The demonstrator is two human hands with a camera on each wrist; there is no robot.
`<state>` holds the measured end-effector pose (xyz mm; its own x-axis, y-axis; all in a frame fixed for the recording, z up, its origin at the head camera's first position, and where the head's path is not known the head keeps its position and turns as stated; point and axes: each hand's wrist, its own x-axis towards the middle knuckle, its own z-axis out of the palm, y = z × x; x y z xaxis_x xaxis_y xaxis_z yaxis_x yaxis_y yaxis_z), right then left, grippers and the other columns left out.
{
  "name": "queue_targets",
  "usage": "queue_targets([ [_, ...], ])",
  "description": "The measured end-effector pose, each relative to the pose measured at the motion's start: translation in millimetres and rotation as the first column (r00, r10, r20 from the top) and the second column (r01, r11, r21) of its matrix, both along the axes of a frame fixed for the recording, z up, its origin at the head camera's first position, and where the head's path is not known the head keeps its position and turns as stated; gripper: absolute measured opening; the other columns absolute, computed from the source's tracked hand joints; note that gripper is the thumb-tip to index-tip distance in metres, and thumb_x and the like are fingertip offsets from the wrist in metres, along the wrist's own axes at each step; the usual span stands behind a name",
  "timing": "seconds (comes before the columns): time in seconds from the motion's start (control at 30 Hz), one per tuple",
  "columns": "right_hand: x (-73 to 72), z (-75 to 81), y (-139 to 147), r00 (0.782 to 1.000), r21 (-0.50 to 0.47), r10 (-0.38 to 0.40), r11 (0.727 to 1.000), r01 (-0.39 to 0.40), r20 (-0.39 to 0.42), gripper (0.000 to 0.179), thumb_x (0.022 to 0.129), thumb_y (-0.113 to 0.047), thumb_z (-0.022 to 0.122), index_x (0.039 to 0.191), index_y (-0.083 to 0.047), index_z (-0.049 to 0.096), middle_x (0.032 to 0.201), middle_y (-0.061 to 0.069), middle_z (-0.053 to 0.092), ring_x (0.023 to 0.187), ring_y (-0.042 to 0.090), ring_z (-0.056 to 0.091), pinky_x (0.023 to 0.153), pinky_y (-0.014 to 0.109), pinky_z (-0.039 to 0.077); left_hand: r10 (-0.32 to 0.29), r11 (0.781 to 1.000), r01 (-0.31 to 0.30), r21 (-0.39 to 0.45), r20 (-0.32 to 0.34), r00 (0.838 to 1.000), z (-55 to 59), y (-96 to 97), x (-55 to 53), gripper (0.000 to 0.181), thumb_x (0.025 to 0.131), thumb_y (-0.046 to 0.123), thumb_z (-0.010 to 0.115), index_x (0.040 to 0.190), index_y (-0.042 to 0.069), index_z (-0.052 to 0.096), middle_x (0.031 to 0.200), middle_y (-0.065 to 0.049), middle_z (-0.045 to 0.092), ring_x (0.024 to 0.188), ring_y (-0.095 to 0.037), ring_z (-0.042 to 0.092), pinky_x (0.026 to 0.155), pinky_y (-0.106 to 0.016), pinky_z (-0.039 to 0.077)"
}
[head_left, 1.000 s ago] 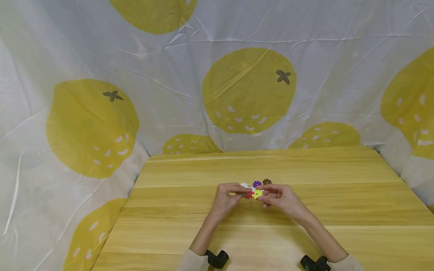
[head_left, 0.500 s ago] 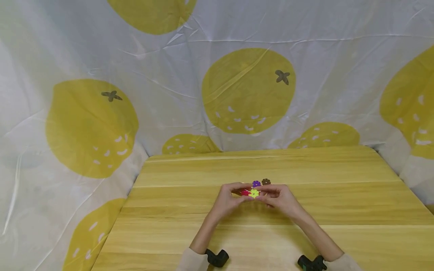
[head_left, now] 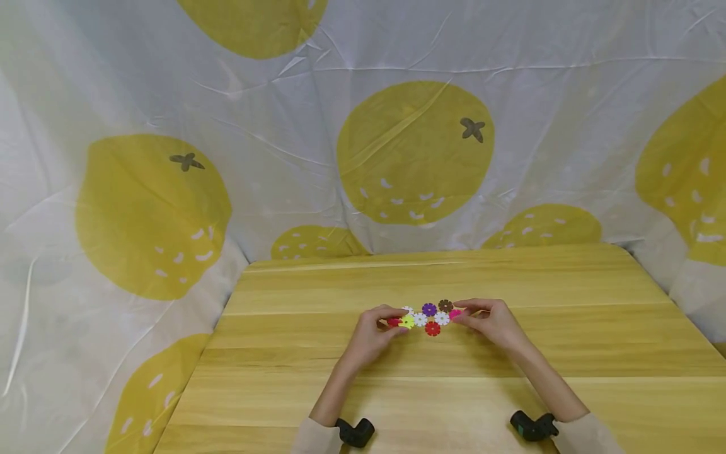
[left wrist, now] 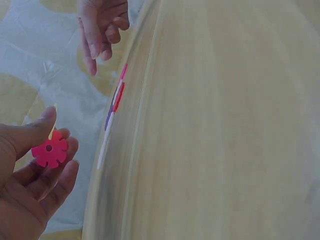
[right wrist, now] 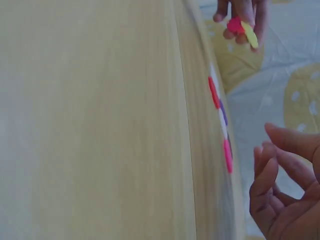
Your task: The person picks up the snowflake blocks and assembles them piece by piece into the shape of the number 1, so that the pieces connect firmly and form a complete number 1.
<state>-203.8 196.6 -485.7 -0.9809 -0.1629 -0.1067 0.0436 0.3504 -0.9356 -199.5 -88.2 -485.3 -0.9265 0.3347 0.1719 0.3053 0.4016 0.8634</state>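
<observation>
Lower frame: pale beige sleeves (head_left: 317, 437) are being worn; black, angled wrist devices (head_left: 357, 434) are protruding beside them, the right device (head_left: 535, 427) showing a small greenish mark (head_left: 520, 429).

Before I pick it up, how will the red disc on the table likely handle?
The red disc shows as a thin strip in both wrist views, so it is probably light. Lying flat on the table, it would likely slide rather than roll or tip. Its notched rim might snag the nearby white discs.
</observation>
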Motion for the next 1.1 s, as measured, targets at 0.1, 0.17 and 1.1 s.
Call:
queue_targets([
  [0.1, -3.4, -1.6, 4, 0.999, 0.031, -0.012, 0.999, 0.011, 0.038, 0.036, 0.095, -0.009, 0.075, 0.128, 0.003, 0.07, 0.094, 0.013, 0.073, 0.065, 0.016, 0.064, 0.054, 0.026, 0.05, -0.004, 1.0, 0.004, 0.003, 0.011, 1.0, -1.1, -2.7, -0.3, 0.031, 0.091, 0.01, 0.079, 0.119, 0.0, 0.075, 0.11, -0.012, 0.076, 0.103, -0.03, 0.07, 0.083, -0.025, 0.057],
  [0.17, -5.1, -3.1, 6, 0.998, 0.049, -0.002, 0.999, -0.001, 0.059, 0.037, 0.095, -0.01, 0.075, 0.129, 0.004, 0.069, 0.094, 0.013, 0.073, 0.067, 0.016, 0.063, 0.055, 0.027, 0.051, -0.007, 1.0, 0.007, 0.001, 0.015, 1.0, -1.8, -3.2, -0.4, 0.03, 0.092, 0.01, 0.079, 0.12, 0.0, 0.075, 0.11, -0.012, 0.076, 0.104, -0.03, 0.07, 0.084, -0.026, 0.058],
  [1.1, 4.5, 1.0, -11, 0.99, 0.084, 0.127, 0.988, -0.132, 0.066, 0.02, 0.096, 0.008, 0.065, 0.113, 0.009, 0.056, 0.089, 0.018, 0.065, 0.067, 0.02, 0.07, 0.06, 0.032, 0.061, -0.053, 0.996, 0.047, 0.077, 0.073, 0.996, 4.3, 4.3, 6.6, 0.025, 0.09, 0.007, 0.079, 0.115, 0.008, 0.078, 0.116, -0.009, 0.076, 0.104, -0.023, 0.07, 0.088, -0.023, 0.057],
])
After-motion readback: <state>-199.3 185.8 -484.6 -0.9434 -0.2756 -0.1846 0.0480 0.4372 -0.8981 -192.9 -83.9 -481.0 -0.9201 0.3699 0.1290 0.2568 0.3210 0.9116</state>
